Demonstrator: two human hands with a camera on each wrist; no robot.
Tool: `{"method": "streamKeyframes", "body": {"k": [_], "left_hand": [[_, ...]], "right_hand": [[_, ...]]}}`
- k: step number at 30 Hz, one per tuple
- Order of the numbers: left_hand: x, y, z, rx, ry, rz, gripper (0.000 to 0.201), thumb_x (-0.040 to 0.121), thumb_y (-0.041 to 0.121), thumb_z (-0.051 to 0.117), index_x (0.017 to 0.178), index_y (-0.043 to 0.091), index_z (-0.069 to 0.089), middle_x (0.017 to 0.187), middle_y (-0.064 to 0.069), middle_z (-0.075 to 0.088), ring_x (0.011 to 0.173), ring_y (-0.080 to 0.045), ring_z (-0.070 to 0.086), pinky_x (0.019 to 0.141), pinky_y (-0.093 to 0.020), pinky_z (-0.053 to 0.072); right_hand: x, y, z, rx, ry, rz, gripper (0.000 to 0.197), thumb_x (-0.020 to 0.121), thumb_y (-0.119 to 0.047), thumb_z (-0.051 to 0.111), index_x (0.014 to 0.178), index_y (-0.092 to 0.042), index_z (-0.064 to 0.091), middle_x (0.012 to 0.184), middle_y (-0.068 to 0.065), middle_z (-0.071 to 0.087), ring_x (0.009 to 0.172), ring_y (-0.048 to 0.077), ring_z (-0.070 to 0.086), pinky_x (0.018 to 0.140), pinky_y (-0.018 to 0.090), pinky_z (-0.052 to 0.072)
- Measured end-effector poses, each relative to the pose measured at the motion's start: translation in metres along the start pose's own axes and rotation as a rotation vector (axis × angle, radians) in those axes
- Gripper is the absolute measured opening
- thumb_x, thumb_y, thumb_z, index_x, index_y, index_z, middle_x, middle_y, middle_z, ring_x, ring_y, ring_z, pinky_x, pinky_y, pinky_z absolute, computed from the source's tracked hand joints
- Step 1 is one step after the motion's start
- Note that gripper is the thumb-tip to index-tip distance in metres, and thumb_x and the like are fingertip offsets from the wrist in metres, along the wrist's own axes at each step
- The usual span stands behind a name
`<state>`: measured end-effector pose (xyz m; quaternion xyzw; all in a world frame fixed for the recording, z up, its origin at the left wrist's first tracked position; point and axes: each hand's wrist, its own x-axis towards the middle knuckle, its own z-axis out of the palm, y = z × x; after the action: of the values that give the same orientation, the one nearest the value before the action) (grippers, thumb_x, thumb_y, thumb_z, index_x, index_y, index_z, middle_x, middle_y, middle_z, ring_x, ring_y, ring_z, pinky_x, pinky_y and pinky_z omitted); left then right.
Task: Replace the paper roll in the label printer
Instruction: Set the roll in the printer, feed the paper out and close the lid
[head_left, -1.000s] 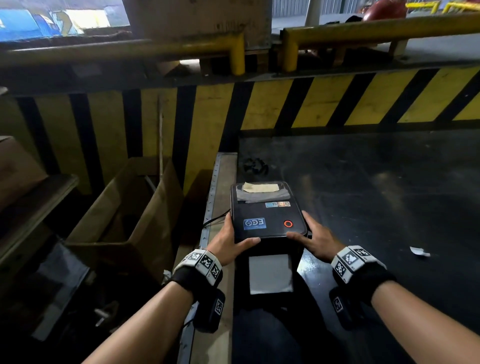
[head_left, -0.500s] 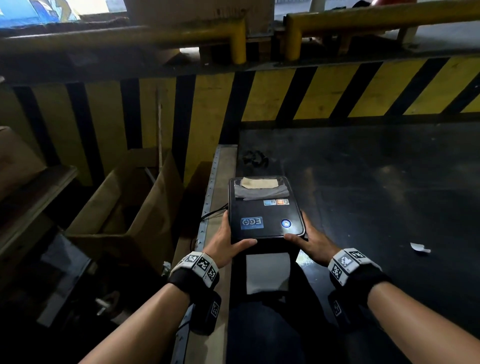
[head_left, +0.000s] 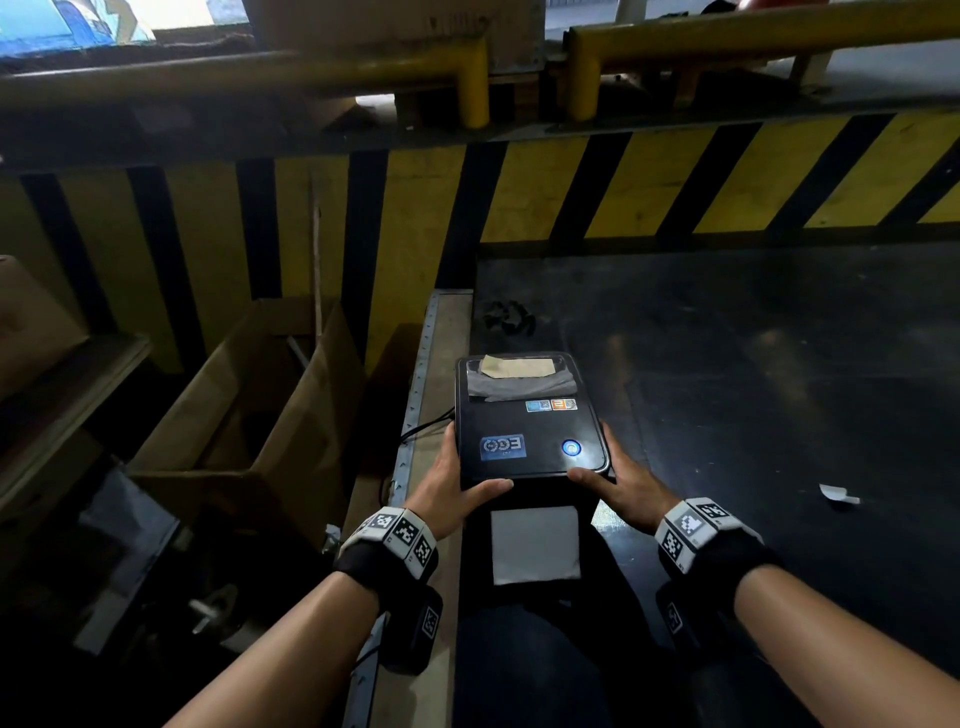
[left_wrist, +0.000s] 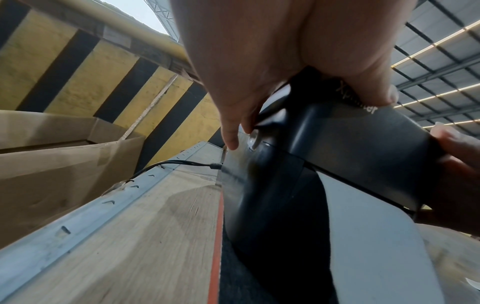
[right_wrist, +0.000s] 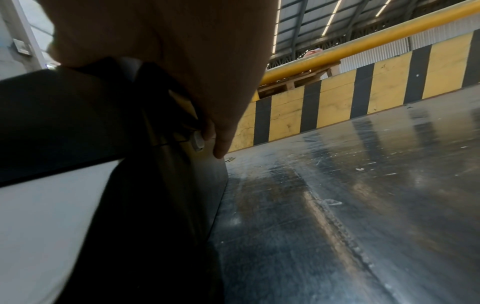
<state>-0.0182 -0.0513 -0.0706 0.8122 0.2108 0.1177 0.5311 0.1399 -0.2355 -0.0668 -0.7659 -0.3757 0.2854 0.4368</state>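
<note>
A black label printer (head_left: 530, 431) stands on the dark table with its lid down, a blue light (head_left: 571, 448) glowing on top. A white label (head_left: 535, 543) sticks out of its front. My left hand (head_left: 457, 483) grips the printer's left side, thumb across the lid's front edge. My right hand (head_left: 618, 483) grips the right side the same way. In the left wrist view a finger of the left hand (left_wrist: 259, 51) lies by the side latch (left_wrist: 253, 139); in the right wrist view the right hand (right_wrist: 182, 51) reaches the other latch (right_wrist: 197, 142). The paper roll inside is hidden.
An open cardboard box (head_left: 249, 415) stands left of the table below its wooden edge strip (head_left: 441, 353). A yellow-and-black striped barrier (head_left: 623, 182) closes the back. A cable (head_left: 426, 431) leaves the printer's left side. A paper scrap (head_left: 836, 493) lies at the right.
The light on the printer's top has turned from red to blue. Both hands keep their hold on the printer's sides.
</note>
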Motion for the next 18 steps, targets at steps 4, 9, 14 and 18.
{"method": "streamKeyframes", "body": {"k": [4,9,14,18], "left_hand": [[0.0009,-0.0004,0.0008,-0.015,0.0,-0.011,0.09,0.077,0.024,0.073,0.144,0.019,0.013,0.134,0.005,0.044,0.123,-0.008,0.046,0.1,-0.018,0.04],[0.001,-0.0015,0.0014,-0.039,0.006,0.002,0.088,0.077,0.021,0.073,0.143,0.018,0.015,0.13,0.008,0.043,0.119,-0.006,0.046,0.083,0.004,0.039],[0.0007,-0.0012,0.0012,-0.043,0.012,0.024,0.087,0.077,0.021,0.073,0.143,0.019,0.016,0.131,0.007,0.043,0.12,-0.007,0.046,0.084,0.005,0.038],[0.0,-0.0015,0.0013,-0.038,0.015,0.032,0.087,0.077,0.022,0.073,0.142,0.02,0.016,0.132,0.006,0.044,0.121,-0.007,0.046,0.088,0.001,0.039]], "right_hand": [[-0.0009,-0.0007,0.0004,-0.003,0.01,0.003,0.086,0.078,-0.051,0.056,0.145,-0.029,0.008,0.131,-0.017,0.039,0.122,0.002,0.039,0.099,0.019,0.025],[-0.0039,-0.0074,-0.0005,-0.041,0.011,0.032,0.077,0.088,-0.034,0.056,0.146,-0.023,0.006,0.126,-0.018,0.033,0.119,0.0,0.034,0.088,0.005,0.022],[-0.0046,-0.0068,0.0006,-0.034,0.023,0.024,0.081,0.083,-0.045,0.055,0.145,-0.027,0.006,0.127,-0.017,0.039,0.119,0.002,0.039,0.096,0.018,0.025],[-0.0046,-0.0066,0.0009,-0.017,0.024,0.019,0.082,0.079,-0.046,0.054,0.145,-0.027,0.008,0.126,-0.017,0.04,0.12,0.003,0.039,0.094,0.014,0.026]]}}
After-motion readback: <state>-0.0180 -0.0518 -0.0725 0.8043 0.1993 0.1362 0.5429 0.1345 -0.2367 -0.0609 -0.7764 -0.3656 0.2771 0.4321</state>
